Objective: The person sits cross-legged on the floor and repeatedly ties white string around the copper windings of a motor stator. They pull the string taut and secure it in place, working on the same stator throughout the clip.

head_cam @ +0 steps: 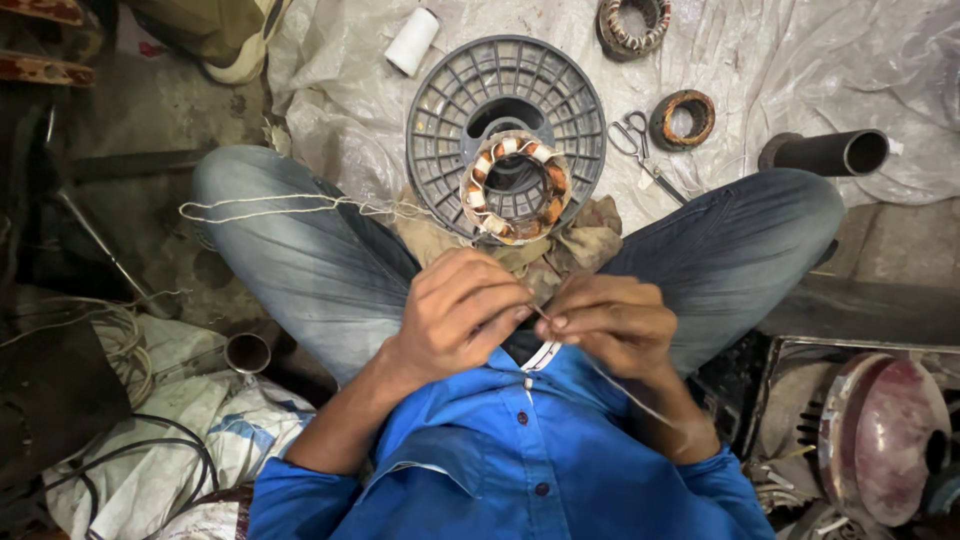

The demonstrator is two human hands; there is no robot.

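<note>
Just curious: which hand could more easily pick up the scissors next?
Probably the right hand: both pinch the thread, but the scissors lie on its side; the left hand would cross the stator.

Three wound stators (pixel 515 186), one grey spool (pixel 505 110), one scissors (pixel 632 135), two pipes (pixel 828 153)

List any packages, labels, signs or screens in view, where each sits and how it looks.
No labels, signs or screens show.
Nearest to packaging: a white woven sack, lower left beside the person's knee, crumpled, with blue patches.
Clear plastic sheet, spread on the floor ahead, wrinkled and greyish.
</note>
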